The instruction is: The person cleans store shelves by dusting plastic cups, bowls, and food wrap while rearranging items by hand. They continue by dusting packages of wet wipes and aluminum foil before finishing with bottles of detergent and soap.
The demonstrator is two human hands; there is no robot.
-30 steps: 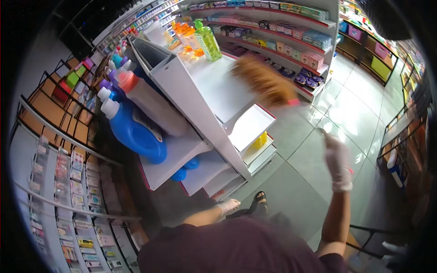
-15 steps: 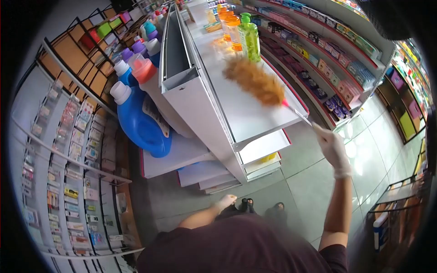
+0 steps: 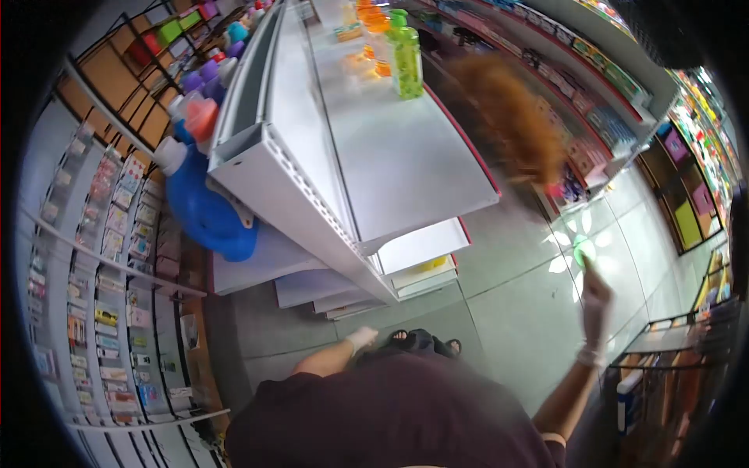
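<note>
A fluffy orange-brown duster, smeared by motion, is in the air to the right of the white shelf top. My right hand, in a pale glove, is closed on its handle, which is hard to make out against the bright floor. Low in front of my body, my left hand is also gloved, with its fingers curled and nothing visible in them. A green bottle stands on the shelf top, with orange bottles behind it.
Left of the shelf divider stand a blue jug and other bottles. Stocked shelves run along the right. A rack of small packets fills the left side. Tiled floor shows between the fixtures.
The duster has moved off the shelf top to the right, and my right hand has gone right and down with it. The shelf now appears further left. My left hand remains low.
</note>
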